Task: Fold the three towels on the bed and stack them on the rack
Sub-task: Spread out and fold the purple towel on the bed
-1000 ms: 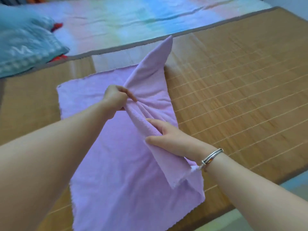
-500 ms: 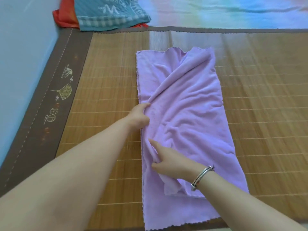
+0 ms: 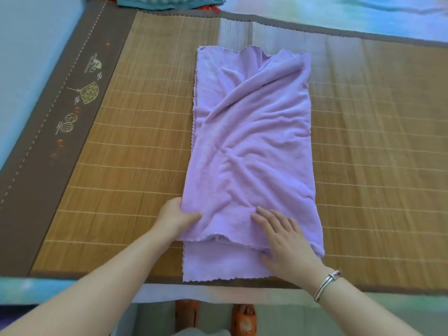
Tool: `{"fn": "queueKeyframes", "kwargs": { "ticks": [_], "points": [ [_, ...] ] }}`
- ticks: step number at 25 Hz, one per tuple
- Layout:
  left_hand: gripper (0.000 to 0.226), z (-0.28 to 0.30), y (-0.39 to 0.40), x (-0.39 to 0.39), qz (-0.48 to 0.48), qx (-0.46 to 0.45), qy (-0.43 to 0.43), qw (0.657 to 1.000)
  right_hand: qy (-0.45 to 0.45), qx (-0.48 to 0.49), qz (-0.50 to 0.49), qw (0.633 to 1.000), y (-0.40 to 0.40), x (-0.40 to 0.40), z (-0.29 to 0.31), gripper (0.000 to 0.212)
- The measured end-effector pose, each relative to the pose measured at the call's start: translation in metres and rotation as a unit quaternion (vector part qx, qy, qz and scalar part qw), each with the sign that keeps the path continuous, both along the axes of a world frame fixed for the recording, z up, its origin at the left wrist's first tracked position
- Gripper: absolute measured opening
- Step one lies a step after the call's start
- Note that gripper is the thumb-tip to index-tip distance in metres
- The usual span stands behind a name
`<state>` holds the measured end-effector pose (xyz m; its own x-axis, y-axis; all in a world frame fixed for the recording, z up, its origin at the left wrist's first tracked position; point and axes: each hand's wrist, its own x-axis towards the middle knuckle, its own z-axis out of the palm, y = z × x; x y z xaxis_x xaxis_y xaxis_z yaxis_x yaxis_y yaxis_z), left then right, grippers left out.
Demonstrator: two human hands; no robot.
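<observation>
Nearest, the right hand [image 3: 283, 241] lies flat with fingers straight, pressing the near right part of the lilac towel [image 3: 254, 141]. The left hand [image 3: 175, 215] pinches the towel's near left edge, thumb on top and fingers seemingly tucked under. The towel lies on the bamboo mat [image 3: 135, 146] covering the bed, folded once lengthwise, and its long axis runs straight away from both hands. The top layer stops short of the bottom layer at the near end and is creased. I judge the next fold brings the near end toward the far end. At the far edge another towel, teal [image 3: 169, 2], waits.
</observation>
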<state>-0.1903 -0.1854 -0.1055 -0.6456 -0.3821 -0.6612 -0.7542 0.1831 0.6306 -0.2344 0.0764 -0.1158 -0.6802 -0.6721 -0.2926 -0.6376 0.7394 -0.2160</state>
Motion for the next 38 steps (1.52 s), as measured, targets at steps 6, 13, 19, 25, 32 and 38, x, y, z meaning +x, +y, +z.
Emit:
{"fn": "queueKeyframes", "kwargs": {
  "ticks": [6, 13, 19, 25, 32, 38],
  "points": [
    [0.007, 0.037, 0.020, 0.029, 0.113, 0.046, 0.087, 0.989, 0.121, 0.003, -0.124, 0.985, 0.055, -0.002, 0.001, 0.045],
    [0.016, 0.038, 0.054, 0.073, 0.040, -0.013, 0.045, 0.998, 0.030, -0.070, -0.127, 0.989, 0.137, 0.015, 0.024, 0.042],
    [0.031, -0.003, 0.070, 0.095, 0.088, -0.077, 0.007, 0.993, 0.029, 0.032, -0.037, 0.998, 0.140, 0.025, -0.008, 0.044],
    [0.028, -0.013, 0.058, 0.108, 0.058, -0.187, -0.048, 0.979, 0.065, -0.023, -0.074, 0.995, 0.119, 0.019, 0.010, 0.005],
    [0.064, -0.009, 0.042, 0.041, 0.111, -0.108, -0.014, 0.988, 0.057, -0.038, -0.052, 0.996, 0.005, -0.077, -0.001, 0.051],
    [0.024, -0.018, 0.012, 0.010, -0.029, -0.045, -0.093, 0.994, 0.053, 0.003, -0.024, 0.998, -0.062, -0.142, -0.016, 0.068]
  ]
}}
